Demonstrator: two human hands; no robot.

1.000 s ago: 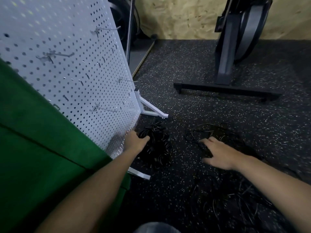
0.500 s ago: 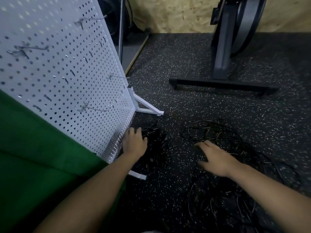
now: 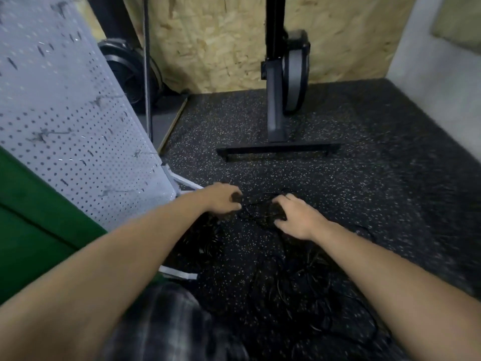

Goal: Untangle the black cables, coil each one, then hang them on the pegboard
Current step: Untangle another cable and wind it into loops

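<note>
Thin black cable loops (image 3: 260, 208) lie on the speckled floor between my two hands. My left hand (image 3: 223, 200) has its fingers curled round one end of these loops. On the other side my right hand (image 3: 299, 217) grips the loops with bent fingers, thumb spread below. A bunched black cable bundle (image 3: 208, 242) sits beneath my left forearm. A larger loose tangle (image 3: 312, 295) spreads on the floor under my right forearm. The white pegboard (image 3: 78, 126) stands tilted at the left with several metal hooks (image 3: 114, 191) on it, none of them holding a cable.
The pegboard's white feet (image 3: 179, 272) stick out onto the floor near my left arm. A green surface (image 3: 31, 230) fills the left edge. A black exercise machine's base bar (image 3: 278, 149) crosses the floor ahead. Weight plates (image 3: 125, 69) lean at the back left. My plaid-clad knee (image 3: 169, 321) is below.
The view has tilted up and is blurred. My left hand left the bundle by the pegboard and moved right. Both hands have closed on the cable loops between them.
</note>
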